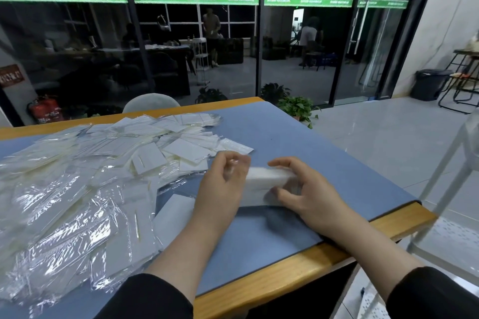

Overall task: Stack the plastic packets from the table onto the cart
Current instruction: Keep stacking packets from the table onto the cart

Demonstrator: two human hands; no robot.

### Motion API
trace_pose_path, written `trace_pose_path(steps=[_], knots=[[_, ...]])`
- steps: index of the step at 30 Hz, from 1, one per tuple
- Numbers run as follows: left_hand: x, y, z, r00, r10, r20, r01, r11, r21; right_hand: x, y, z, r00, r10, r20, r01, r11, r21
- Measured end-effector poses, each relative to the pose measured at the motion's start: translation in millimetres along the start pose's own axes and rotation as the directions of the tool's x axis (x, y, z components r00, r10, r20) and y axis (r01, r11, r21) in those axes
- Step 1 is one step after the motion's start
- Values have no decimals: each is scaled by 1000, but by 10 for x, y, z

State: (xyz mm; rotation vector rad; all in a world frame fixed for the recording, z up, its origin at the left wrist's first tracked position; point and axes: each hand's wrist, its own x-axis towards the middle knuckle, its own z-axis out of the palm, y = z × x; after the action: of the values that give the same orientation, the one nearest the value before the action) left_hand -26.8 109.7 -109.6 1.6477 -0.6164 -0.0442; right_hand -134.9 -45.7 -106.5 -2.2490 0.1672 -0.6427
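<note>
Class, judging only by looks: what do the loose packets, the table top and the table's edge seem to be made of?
Loose packets: clear, glossy plastic film, judging by the bright glare and wrinkles, with flat white inserts, perhaps card.
Table top: a matte blue mat or laminate; even colour, no glare.
Table's edge: smooth light wood or wood-look veneer; tan, faint grain.

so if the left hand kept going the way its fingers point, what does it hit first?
Probably the bundle of packets it already holds with the right hand: the left hand curls rightward onto its left end. Beyond that lies bare blue mat. Depth is uncertain.
</note>
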Motion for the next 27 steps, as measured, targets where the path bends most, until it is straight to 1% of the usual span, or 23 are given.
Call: trace_pose_path(steps=[1,3,4,5,6,9,10,11,13,15,17,19,23,25,27], knots=[[-17,-5,-34,997,14,79,-21,997,80,-9,19,-31,1000,1,-23,-2,1000,-9],[-46,-41,-82,965,40,260,-123,943,310,-30,77,-90,1000,12,20,-11,998,-59],[-44,-55,-79,950,57,308,-178,907,382,-43,113,-108,998,31,63,-25,995,-93],[-53,-45,-67,944,73,323,-209,888,409,-56,147,-114,995,54,89,-44,993,-114],[-59,-46,-64,945,70,319,-206,886,415,-72,164,-107,994,68,88,-58,992,-114],[-69,-15,-108,964,2,267,-103,926,364,-112,101,-84,999,29,45,-24,993,-115],[-84,21,-143,970,-28,241,-55,942,330,-119,49,-93,999,8,43,-3,993,-117],[-90,78,-157,976,-28,215,-34,959,282,-135,-4,-146,999,-3,34,7,994,-113],[-76,267,-71,978,20,208,-69,971,229,-187,-96,-369,1000,-4,-1,3,995,-103],[-37,490,132,967,61,247,-128,956,263,-267,-161,-670,999,6,-46,-11,993,-121],[9,704,419,953,94,287,-181,938,295,-394,-181,-1021,995,49,-91,-62,988,-144],[35,922,771,923,136,360,-247,926,285,-553,-163,-1411,985,119,-129,-140,976,-168],[41,1276,1546,823,182,538,-311,937,159,-854,-61,-2184,948,263,-182,-305,912,-275],[14,1453,1934,773,209,599,-337,935,109,-977,1,-2516,930,297,-219,-354,883,-309],[-12,1617,2309,736,228,638,-342,938,59,-1085,70,-2798,916,298,-269,-383,848,-365]])
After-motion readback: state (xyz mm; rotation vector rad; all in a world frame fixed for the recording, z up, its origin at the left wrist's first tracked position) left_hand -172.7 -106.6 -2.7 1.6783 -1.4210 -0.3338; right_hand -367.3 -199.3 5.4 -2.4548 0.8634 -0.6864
